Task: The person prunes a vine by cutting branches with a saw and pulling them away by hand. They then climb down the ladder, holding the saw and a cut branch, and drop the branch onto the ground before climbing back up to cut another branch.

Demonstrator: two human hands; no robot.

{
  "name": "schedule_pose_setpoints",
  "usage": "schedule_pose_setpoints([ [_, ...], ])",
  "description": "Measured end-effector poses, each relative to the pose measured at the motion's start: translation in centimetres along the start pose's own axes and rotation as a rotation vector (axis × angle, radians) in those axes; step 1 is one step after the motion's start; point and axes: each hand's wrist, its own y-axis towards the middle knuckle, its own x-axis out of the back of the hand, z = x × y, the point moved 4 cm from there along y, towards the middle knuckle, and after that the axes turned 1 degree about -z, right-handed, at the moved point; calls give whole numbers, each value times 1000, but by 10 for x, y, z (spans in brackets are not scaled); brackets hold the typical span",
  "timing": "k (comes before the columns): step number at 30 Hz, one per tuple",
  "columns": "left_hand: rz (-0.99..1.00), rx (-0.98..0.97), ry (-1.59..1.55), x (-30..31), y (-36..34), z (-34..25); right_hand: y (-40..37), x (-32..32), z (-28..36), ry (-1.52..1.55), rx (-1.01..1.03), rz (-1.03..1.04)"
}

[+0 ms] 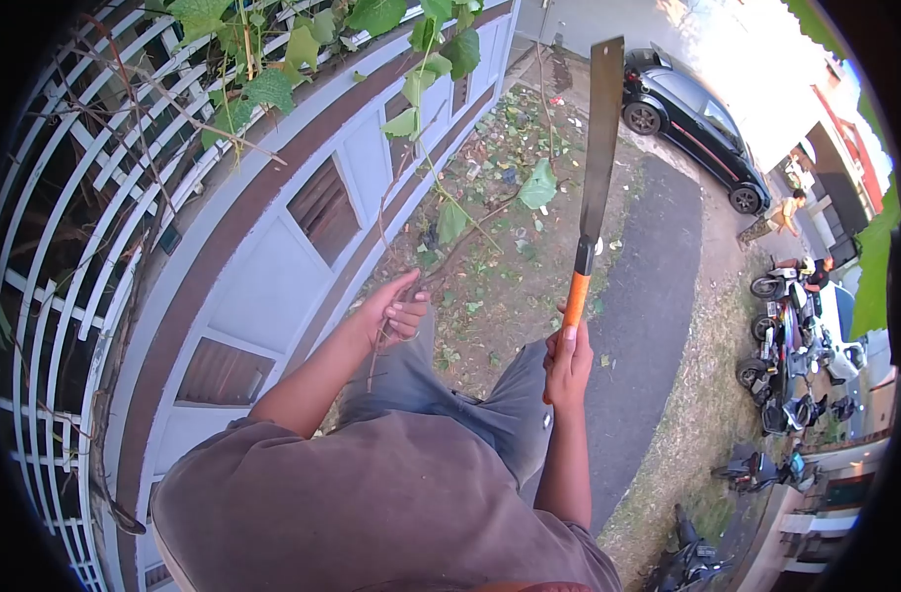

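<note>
My right hand (pixel 568 360) is wrapped round the orange handle of a machete (pixel 600 148), its long blade pointing up and away from me. In my left hand (pixel 396 311) is a thin leafy branch (pixel 460 247), gripped near its lower end. The branch reaches up and to the right, with a few green leaves (pixel 538 185) on it. Blade and branch are apart. More vine leaves (pixel 269 89) hang over the top of the wall at the upper left.
A pale wall with brown trim (pixel 263 286) and a white slatted fence (pixel 66 128) run along my left. Cut leaves litter the ground (pixel 490 316). Beyond the asphalt strip (pixel 648 296) are a black car (pixel 697 118), several motorcycles (pixel 781 345) and a walking person (pixel 774 217).
</note>
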Motion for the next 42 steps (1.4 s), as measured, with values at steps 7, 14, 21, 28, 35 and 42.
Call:
schedule_pose_setpoints([
  [7, 72, 68, -223, -44, -7, 25, -2, -13, -57, -316, -98, 220],
  [14, 151, 8, -64, -35, -16, 25, -15, -13, -55, 127, -343, 351],
  [21, 211, 30, -75, -44, -9, 16, -8, -14, -27, 452, -394, 351],
  [28, 173, 56, 20, -38, -10, 19, -1, 0, 20, 282, -108, 205],
  [35, 36, -87, 147, -35, -20, 3, -11, -3, -33, -173, -119, 195],
  [42, -215, -155, 369, -11, -32, 12, -34, 4, -20, 88, -537, 360],
])
